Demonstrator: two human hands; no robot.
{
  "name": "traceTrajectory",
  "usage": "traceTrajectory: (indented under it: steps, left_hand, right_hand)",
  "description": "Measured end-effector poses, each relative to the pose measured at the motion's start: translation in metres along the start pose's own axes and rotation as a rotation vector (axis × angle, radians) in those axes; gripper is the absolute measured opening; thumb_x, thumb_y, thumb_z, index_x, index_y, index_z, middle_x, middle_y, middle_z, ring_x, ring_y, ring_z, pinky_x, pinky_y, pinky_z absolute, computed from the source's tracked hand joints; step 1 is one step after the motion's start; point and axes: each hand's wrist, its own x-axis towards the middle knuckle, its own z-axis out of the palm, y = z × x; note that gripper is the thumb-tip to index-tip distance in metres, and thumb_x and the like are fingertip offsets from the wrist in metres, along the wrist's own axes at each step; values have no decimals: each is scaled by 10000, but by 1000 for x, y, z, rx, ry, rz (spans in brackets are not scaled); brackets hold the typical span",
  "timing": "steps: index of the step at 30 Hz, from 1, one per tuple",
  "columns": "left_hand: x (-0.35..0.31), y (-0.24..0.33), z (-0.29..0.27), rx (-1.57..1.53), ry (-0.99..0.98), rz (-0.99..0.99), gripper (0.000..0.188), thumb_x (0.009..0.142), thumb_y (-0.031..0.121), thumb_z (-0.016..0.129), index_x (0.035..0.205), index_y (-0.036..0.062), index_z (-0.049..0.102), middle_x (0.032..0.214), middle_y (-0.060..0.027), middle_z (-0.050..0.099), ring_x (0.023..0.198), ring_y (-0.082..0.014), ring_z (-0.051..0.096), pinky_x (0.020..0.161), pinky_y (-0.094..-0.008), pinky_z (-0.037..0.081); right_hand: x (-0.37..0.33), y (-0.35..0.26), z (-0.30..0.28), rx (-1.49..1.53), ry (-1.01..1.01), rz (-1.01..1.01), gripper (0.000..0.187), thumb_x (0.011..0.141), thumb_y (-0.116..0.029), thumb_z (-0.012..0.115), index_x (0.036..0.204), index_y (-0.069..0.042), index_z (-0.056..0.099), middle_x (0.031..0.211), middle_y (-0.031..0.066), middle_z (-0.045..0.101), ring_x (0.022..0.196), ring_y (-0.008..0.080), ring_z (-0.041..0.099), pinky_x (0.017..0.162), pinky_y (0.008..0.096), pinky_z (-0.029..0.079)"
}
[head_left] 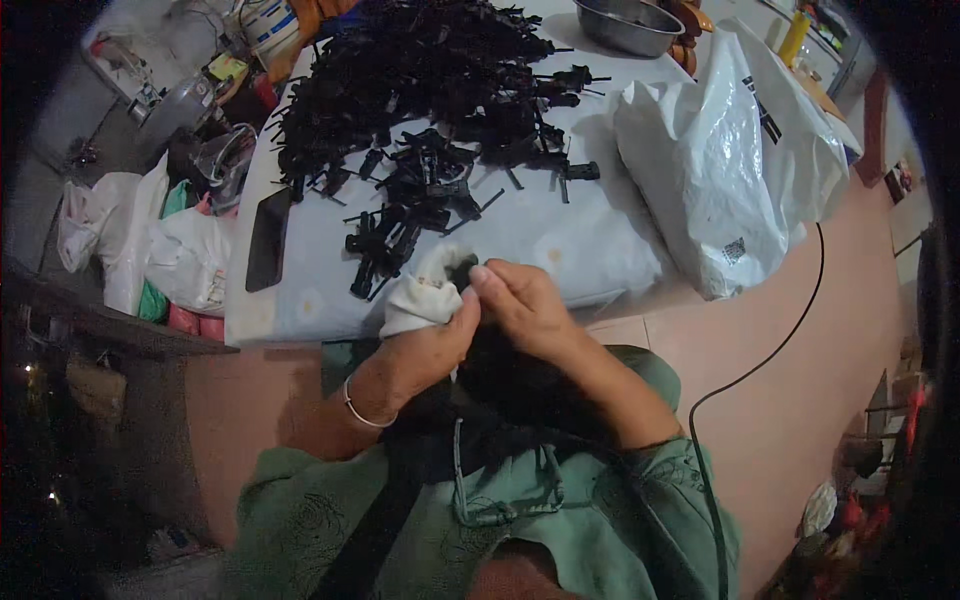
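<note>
Pinching a small dark piece [462, 270] between thumb and fingertip, the right hand [525, 308] meets the left hand [425, 352], its curled fingers covered in soft, creased white fabric [415, 308]; whether they clasp it too, I cannot tell. The piece sits near the pale tablecloth's [600, 250] front edge, by heaped, spiky black parts [420, 85].

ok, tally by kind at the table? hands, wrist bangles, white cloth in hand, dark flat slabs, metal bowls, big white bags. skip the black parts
Hands: 2 (left hand, right hand)
Bangle: 1
White cloth: 1
Dark flat slab: 1
Metal bowl: 1
Big white bag: 1
Total: 7
</note>
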Motion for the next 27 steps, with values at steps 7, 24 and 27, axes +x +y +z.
traceTrajectory:
  steps: [7, 24, 27]
  left_hand:
    - [8, -1, -18, -634, -67, -397, 297, 865, 83, 450, 1152, 25, 400, 899, -45, 498, 743, -100, 468, 649, -230, 414]
    - [4, 1, -12, -529, -223, -383, 242, 808, 45, 441, 1048, 27, 471, 771, -42, 523, 682, -118, 493, 608, -260, 421]
    - [0, -6, -2, -274, -127, -119, 240, 771, 36, 468, 1010, 13, 476, 775, -85, 536, 671, -163, 519, 600, -287, 435]
  right_hand:
    - [-1, -8, -22, -515, -67, -372, 166, 791, -139, 582, 827, 23, 575, 727, 160, 589, 633, 261, 577, 590, 311, 452]
    - [-3, -14, -12, -321, -43, -286, 216, 849, -167, 512, 728, 12, 504, 607, 145, 514, 510, 250, 484, 498, 329, 392]
    - [-3, -13, -5, -350, -75, -337, 232, 859, -172, 487, 714, 8, 482, 612, 186, 493, 525, 350, 462, 501, 369, 390]
